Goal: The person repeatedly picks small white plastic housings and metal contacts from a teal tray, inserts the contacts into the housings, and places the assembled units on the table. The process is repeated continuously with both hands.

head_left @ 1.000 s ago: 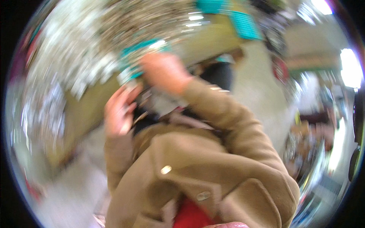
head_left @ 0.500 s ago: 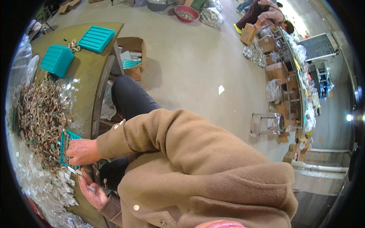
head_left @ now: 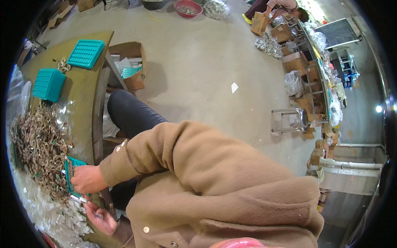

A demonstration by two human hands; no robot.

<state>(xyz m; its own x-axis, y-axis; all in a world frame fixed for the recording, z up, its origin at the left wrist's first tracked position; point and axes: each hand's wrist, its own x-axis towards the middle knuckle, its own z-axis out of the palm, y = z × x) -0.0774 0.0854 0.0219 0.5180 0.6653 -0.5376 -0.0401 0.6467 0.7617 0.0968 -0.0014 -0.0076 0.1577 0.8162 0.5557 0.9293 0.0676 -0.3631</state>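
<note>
My right hand (head_left: 87,179) is over a teal plastic tray (head_left: 70,187) at the table's edge, fingers bent down and pressed together; what they hold, if anything, is hidden. Just below it, my left hand (head_left: 100,219) is turned palm up with curled fingers. At its fingertips is a small white strip-like piece (head_left: 78,199), by the tray's near end. Something small and greyish seems to rest against the fingers, too small to name. Beside the tray spreads a heap of brownish, curled, ring-like pieces (head_left: 39,144), with a pile of small clear plastic pieces (head_left: 56,217) below it.
Stacked teal trays (head_left: 49,84) and another teal tray (head_left: 86,53) stand farther along the table (head_left: 84,87). A cardboard box (head_left: 136,80) holding trays is on the floor beside it. Across the room are a metal stool (head_left: 289,120), laden shelves and a bending person (head_left: 281,6).
The whole view has shifted slightly, so the table sits lower and farther left. The white piece at my left fingertips now shows more fully. My right hand remains over the tray.
</note>
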